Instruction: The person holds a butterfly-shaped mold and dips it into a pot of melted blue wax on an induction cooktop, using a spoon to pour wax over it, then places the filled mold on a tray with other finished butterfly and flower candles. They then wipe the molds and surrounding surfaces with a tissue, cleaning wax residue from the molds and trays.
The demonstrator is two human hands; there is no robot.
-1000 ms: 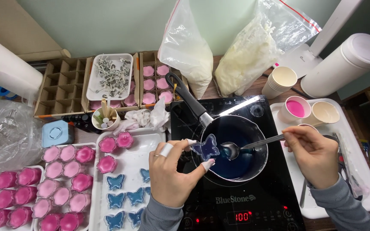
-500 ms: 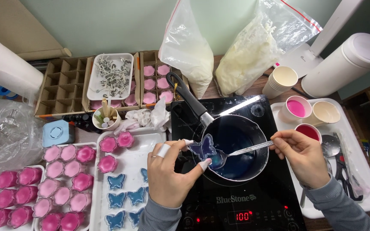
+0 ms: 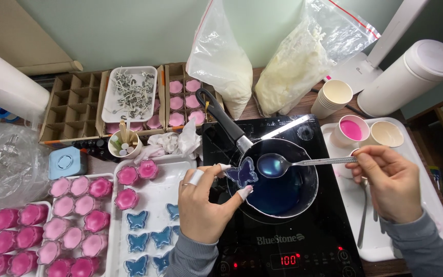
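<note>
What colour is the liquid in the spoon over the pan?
Blue, like the melt in the pan; the spoon shows clearly in the head view.

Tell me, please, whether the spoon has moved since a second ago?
Yes. The spoon has risen out of the blue liquid in the pan and now sits level, beside the butterfly mould in the left hand.

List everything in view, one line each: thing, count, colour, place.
butterfly mould: one, blue, over the pan's left rim
spoon: one, metal, bowl holding blue liquid, above the pan
saucepan: one, dark, blue liquid, on the cooktop
cooktop: one, black, centre
blue butterflies: several, white tray, lower left
pink flower pieces: many, trays at left
plastic bags: two, white flakes, back
paper cups: pink-filled and cream-filled, right tray
left hand: grip on the butterfly mould
right hand: grip on the spoon's handle
</note>
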